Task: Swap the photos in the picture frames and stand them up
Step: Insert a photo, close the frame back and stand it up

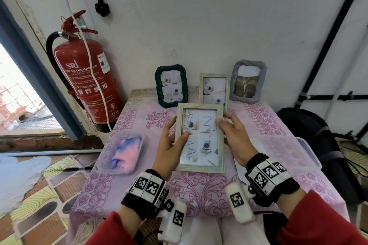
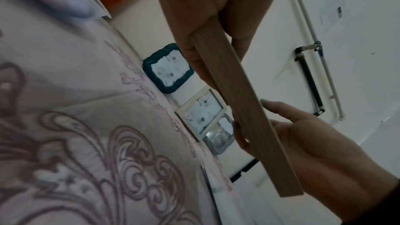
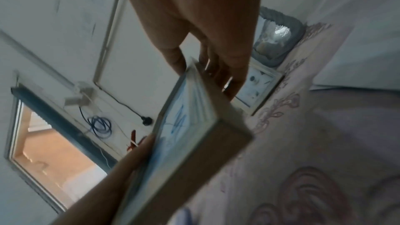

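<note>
A pale wooden frame [image 1: 201, 137] with a four-part photo scribbled in blue is held tilted above the table. My left hand [image 1: 177, 131] grips its left edge, thumb on the glass. My right hand [image 1: 224, 120] grips its upper right edge, thumb on the front. In the left wrist view the frame's edge [image 2: 244, 109] runs between both hands. Standing against the wall are a green rope frame [image 1: 171, 85], a second pale frame [image 1: 214, 90] and a grey frame [image 1: 248, 81] with an animal photo.
A pink patterned cloth covers the table [image 1: 258, 125]. A plastic container [image 1: 123, 151] holding a pink-blue cloth sits at the left, a clear lid [image 1: 308, 151] at the right edge. A red fire extinguisher [image 1: 87, 83] hangs left; a black bag [image 1: 310, 135] lies right.
</note>
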The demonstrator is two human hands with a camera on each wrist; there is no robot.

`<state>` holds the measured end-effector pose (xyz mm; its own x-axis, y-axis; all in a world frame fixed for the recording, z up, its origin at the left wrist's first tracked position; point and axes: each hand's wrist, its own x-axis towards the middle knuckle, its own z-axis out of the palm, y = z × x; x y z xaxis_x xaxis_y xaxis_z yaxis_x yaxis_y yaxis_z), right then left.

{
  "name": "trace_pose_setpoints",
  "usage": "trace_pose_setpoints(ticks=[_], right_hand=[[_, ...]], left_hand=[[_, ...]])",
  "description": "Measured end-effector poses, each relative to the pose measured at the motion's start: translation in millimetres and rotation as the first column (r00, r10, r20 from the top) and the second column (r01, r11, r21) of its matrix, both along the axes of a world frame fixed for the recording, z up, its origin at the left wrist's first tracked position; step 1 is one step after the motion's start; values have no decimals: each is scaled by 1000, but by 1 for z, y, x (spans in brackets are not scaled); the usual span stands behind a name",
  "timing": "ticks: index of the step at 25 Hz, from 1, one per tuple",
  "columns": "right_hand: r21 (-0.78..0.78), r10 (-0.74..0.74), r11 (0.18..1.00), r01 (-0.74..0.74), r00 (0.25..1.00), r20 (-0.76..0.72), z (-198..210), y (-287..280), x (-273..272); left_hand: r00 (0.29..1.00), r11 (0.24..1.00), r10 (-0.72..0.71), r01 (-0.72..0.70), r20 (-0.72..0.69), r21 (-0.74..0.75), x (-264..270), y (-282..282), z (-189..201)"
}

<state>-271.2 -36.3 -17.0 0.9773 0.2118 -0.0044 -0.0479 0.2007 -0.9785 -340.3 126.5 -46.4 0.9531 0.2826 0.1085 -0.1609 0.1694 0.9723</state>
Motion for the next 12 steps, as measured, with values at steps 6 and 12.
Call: trace_pose_setpoints(ticks=[6, 12], right_hand=[[-326, 295, 895, -305, 952, -79, -38, -3, -7], [-420, 329, 846, -328, 942, -73, -53, -4, -2]], left_hand=[[981, 992, 122, -125, -152, -10, 8, 12, -28], [959, 988, -19, 62, -284, 144, 7, 29, -40]])
